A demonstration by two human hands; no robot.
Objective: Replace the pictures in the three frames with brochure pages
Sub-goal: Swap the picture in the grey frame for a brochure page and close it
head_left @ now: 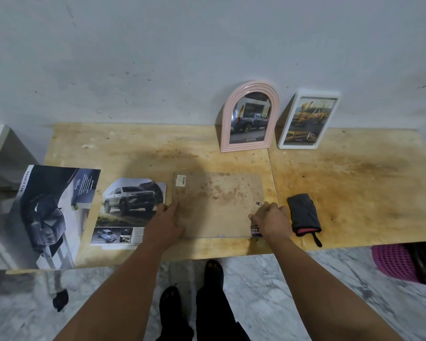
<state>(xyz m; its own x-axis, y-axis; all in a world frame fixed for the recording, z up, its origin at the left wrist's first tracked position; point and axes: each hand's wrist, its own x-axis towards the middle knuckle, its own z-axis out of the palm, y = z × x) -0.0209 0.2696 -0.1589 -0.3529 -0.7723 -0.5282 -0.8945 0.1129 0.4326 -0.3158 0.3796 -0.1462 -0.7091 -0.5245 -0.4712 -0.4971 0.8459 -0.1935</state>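
A frame lies face down at the table's front, its stained brown backing board up. A dark printed corner of paper pokes out under its near right edge. My left hand rests on the board's left edge, fingers fairly straight. My right hand sits at the board's near right corner with fingers curled over the edge, beside a small metal clip. A cut brochure page with a grey pickup lies left of the board. The open brochure hangs over the table's left front. A pink arched frame and a white frame lean on the wall, each showing a truck picture.
A folded dark cloth pouch with a pink edge lies right of the board. The wooden table is stained. A pink perforated basket stands on the marble floor under the right end. My feet are below the table's front edge.
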